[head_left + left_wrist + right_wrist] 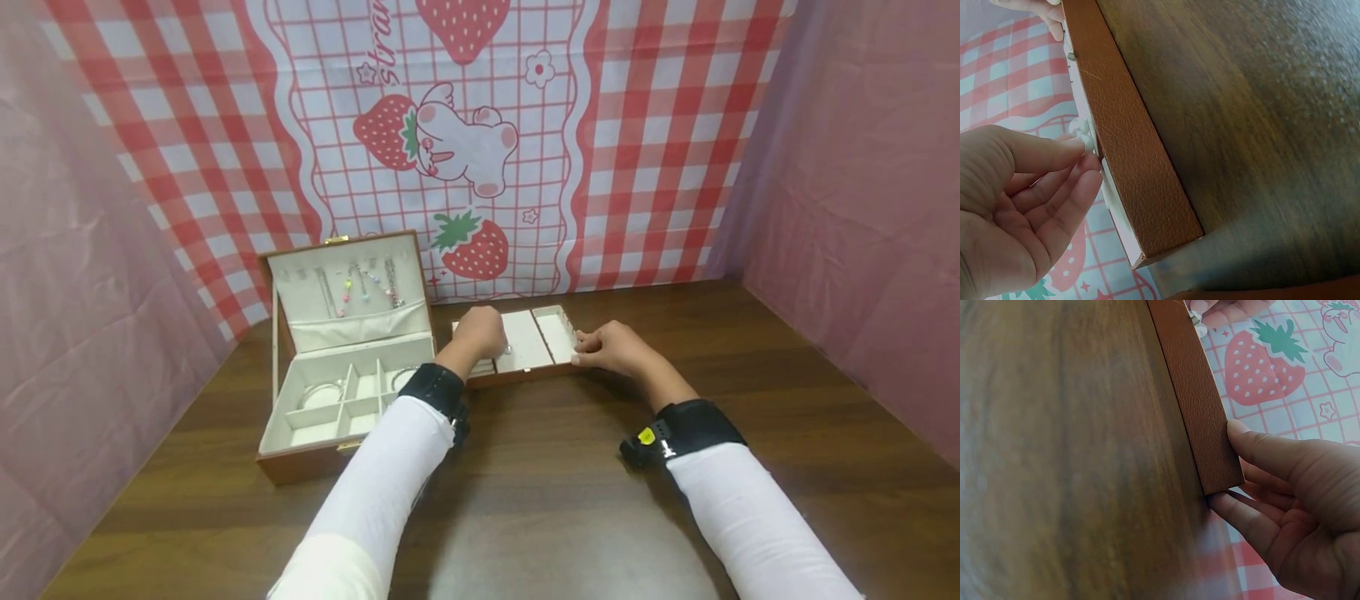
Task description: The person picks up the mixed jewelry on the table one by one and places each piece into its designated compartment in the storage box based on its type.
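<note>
My left hand (478,335) is over the left part of a shallow brown jewelry tray (525,337) with a pale lining. Between thumb and fingertip it pinches a small white piece of jewelry (1082,129), whose exact kind is unclear. At the tray's other end, my right hand (617,346) grips the corner. The right wrist view shows the thumb (1241,430) at the tray's brown front wall (1200,406) and fingers around its end. Left of the tray stands an opened brown jewelry box (300,465). Part of the tray's left compartment is hidden by my left hand.
Bracelets (321,394) lie in compartments of the box. Necklaces (365,283) hang inside its raised lid. Behind the wooden table (540,492) hangs a red checked strawberry cloth (645,150), with pink cloth (862,208) on both sides.
</note>
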The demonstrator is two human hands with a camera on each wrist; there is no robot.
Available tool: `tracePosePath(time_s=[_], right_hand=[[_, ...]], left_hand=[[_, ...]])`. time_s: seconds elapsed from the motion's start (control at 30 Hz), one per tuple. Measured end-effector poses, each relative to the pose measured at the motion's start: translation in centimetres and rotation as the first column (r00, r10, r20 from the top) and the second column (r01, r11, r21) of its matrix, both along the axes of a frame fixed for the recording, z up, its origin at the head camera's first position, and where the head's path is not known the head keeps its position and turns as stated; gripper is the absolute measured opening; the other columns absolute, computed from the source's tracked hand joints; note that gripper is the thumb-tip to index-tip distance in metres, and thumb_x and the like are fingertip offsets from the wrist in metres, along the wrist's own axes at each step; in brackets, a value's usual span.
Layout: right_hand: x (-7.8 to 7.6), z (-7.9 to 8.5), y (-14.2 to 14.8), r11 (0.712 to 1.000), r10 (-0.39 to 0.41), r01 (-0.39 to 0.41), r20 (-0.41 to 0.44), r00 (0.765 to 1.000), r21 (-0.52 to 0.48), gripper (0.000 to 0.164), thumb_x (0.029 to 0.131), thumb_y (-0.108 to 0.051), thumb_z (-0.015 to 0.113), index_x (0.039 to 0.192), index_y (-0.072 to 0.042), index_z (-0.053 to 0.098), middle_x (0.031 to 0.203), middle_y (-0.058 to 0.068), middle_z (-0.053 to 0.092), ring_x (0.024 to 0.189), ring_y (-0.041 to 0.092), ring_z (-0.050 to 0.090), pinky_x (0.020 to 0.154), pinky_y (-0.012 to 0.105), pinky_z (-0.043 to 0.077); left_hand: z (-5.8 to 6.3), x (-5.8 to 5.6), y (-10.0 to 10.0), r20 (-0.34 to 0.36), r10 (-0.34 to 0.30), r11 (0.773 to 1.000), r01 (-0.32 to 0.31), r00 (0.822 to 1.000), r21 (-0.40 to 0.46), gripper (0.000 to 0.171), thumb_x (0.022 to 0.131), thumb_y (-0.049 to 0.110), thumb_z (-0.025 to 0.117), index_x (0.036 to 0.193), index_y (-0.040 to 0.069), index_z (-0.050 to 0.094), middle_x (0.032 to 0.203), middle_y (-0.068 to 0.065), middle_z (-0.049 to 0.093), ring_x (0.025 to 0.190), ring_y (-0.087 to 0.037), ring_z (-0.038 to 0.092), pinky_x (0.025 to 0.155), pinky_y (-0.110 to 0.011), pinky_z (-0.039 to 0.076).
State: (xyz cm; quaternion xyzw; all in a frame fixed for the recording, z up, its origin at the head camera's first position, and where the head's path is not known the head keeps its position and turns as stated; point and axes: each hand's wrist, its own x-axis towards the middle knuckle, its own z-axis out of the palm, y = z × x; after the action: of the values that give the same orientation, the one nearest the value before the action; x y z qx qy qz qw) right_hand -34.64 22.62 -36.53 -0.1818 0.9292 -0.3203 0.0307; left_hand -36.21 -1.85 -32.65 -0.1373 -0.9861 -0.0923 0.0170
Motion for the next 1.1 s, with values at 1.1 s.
tracePosePath(time_s=[1.1], right_hand=[[-0.2, 0.3, -0.3, 0.991, -0.106, 0.106, 0.003, 0.994, -0.080, 0.037, 0.086, -0.015, 0.074, 0.114, 0.008, 0.067, 0.119, 0.024, 0.065, 0.100, 0.033, 0.063, 0.089, 0.045, 0.052]], left_hand=[[1.1, 0.0, -1.5, 0.067, 0.280, 0.957, -0.284, 0.958, 0.052, 0.027, 0.086, 0.017, 0.066, 0.108, 0.001, 0.068, 0.113, -0.014, 0.066, 0.097, -0.029, 0.063, 0.081, -0.041, 0.055]])
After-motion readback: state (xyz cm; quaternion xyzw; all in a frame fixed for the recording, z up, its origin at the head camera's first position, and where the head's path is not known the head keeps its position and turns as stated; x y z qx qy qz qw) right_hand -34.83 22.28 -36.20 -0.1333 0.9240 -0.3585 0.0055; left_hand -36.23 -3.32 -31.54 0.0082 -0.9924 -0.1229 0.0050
